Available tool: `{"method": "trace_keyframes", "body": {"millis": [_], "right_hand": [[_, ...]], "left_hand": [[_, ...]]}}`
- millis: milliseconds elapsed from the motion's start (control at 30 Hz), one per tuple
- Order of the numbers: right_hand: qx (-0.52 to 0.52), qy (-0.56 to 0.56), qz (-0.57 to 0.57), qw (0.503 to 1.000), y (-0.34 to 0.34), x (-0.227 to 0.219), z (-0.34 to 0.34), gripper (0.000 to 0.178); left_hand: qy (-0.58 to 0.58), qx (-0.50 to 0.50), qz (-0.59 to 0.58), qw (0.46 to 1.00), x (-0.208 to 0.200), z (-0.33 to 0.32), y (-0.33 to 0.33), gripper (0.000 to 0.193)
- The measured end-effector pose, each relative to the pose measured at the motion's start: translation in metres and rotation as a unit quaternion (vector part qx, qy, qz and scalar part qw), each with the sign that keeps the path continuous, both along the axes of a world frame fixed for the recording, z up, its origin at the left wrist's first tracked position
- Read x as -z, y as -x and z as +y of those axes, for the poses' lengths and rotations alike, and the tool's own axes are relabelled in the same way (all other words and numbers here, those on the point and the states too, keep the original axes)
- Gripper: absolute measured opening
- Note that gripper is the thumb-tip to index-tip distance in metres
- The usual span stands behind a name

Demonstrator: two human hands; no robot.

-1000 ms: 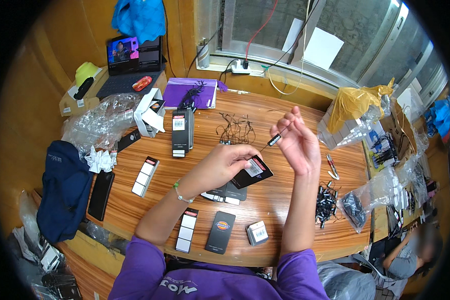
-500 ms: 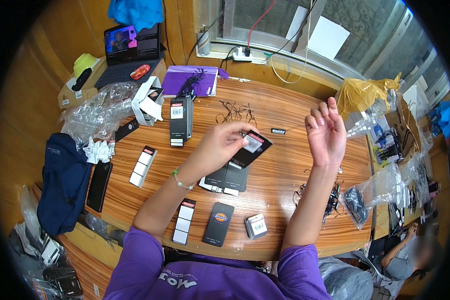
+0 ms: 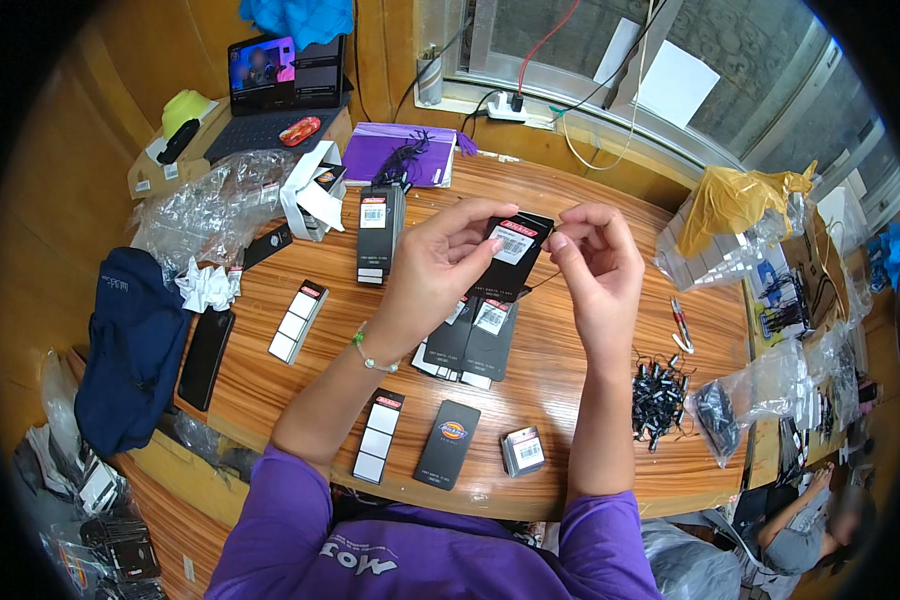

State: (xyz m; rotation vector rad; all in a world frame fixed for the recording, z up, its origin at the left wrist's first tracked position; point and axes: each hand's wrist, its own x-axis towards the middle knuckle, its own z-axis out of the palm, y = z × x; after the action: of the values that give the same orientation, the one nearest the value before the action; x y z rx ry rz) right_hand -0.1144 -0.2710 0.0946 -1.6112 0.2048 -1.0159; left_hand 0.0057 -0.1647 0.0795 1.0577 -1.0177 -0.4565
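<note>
My left hand [image 3: 445, 265] pinches a black hang tag [image 3: 510, 245] with a white barcode sticker between thumb and fingers, tilted above the table. At the tag's right edge, my right hand [image 3: 605, 270] has its thumb and fingers drawn together. A thin black string [image 3: 541, 284] runs from the tag toward that hand, and the fingertips' grip on it is partly hidden. Under the hands lies a pile of black tags [image 3: 490, 350]. Closer to me are a tag with blank white panels [image 3: 375, 440], a dark tag with a round logo [image 3: 448, 445] and a small stack of barcode stickers [image 3: 523, 452].
A heap of black strings [image 3: 660, 400] lies at the right, below a red pen [image 3: 681, 325]. Stacked tags [image 3: 373, 245] stand back left near a purple folder [image 3: 425, 170]. A dark phone [image 3: 206, 360] rests at the left edge. Plastic bags [image 3: 760, 385] crowd the right side.
My right hand has come down and left from its raised position to meet the tag. My left hand has lifted the tag slightly. The view has shifted a little.
</note>
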Motion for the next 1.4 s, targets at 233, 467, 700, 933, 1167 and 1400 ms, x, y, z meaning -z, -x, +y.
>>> {"method": "trace_keyframes", "body": {"millis": [233, 467, 700, 933, 1167, 1400], "right_hand": [[0.057, 0.053, 0.026, 0.997, -0.007, 0.005, 0.009, 0.015], [0.057, 0.060, 0.010, 0.997, -0.009, 0.007, 0.006, 0.017], [0.042, 0.033, 0.006, 0.999, -0.010, 0.008, 0.007, 0.019], [0.023, 0.011, -0.017, 1.000, -0.008, 0.006, 0.007, 0.022], [0.018, 0.009, -0.014, 1.000, -0.008, 0.007, 0.009, 0.024], [0.043, 0.050, -0.012, 0.998, -0.012, 0.010, 0.012, 0.027]], "left_hand": [[-0.026, -0.012, -0.033, 0.999, 0.001, 0.001, -0.001, 0.032], [-0.027, -0.038, -0.089, 0.995, 0.002, 0.000, -0.002, 0.034], [-0.030, -0.058, -0.116, 0.991, 0.002, 0.001, -0.001, 0.032], [0.041, -0.068, -0.129, 0.988, 0.005, -0.003, -0.001, 0.026], [0.051, -0.073, -0.121, 0.989, 0.009, -0.004, -0.001, 0.025], [0.021, -0.066, -0.097, 0.993, 0.006, -0.002, 0.001, 0.027]]}}
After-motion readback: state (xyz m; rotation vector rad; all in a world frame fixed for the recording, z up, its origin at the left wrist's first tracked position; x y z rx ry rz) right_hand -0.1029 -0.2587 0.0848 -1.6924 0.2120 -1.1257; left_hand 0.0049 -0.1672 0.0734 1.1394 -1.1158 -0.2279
